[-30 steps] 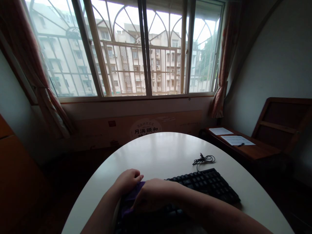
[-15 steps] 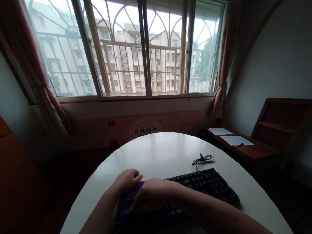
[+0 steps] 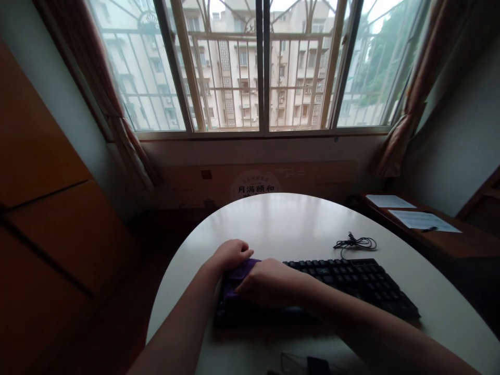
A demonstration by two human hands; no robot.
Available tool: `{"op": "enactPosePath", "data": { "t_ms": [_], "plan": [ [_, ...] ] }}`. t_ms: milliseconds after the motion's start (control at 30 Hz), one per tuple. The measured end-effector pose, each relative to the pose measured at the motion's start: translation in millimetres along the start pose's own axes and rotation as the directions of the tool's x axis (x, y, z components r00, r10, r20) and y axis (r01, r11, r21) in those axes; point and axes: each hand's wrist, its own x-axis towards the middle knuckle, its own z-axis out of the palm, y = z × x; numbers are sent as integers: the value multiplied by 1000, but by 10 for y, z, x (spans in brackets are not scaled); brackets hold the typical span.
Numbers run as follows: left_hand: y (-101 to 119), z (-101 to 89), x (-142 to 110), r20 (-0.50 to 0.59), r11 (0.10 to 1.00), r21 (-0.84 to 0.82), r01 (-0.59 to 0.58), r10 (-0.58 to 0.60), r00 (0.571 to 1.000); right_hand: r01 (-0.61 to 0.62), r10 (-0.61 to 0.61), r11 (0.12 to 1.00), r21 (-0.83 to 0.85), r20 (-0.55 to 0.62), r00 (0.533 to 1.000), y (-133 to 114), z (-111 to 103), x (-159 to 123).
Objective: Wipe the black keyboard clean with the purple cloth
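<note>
A black keyboard (image 3: 375,286) lies on the round white table, its left part covered by my arms and a purple cloth (image 3: 241,272). My right hand (image 3: 269,284) is closed on the cloth, pressing it against the keys at the keyboard's left end. At the far left corner sits my left hand (image 3: 232,254), fingers curled at the keyboard's edge beside the cloth; its fingertips are partly hidden. The keyboard's bundled cable (image 3: 355,243) rests on the table behind it.
Around the keyboard runs the white table (image 3: 269,219). A small dark object (image 3: 318,365) with thin lines is cut off at the bottom edge. To the right, papers (image 3: 424,220) and a pen lie on a wooden surface. An orange-brown cabinet (image 3: 42,156) stands left.
The view has tilted down and turned left, bringing the cabinet and the small dark object into sight. Both hands keep nearly the same places on the keyboard and cloth.
</note>
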Motion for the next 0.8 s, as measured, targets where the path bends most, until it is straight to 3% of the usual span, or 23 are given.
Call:
{"op": "enactPosePath", "data": {
  "t_ms": [300,567,700,800],
  "plan": [
    [-36,47,7,-4,1000,-15,-17,17,1000,-116,107,975,190,60,992,117,-26,9],
    [-30,67,12,-19,1000,-19,-6,6,1000,-270,265,916,296,58,962,8,58,77],
    [-20,51,7,-13,1000,-19,-15,15,1000,-285,259,895,343,119,958,74,-8,63],
    [-29,55,8,-12,999,-19,-29,29,1000,-248,191,895,371,184,964,157,-104,13]
  ]
}}
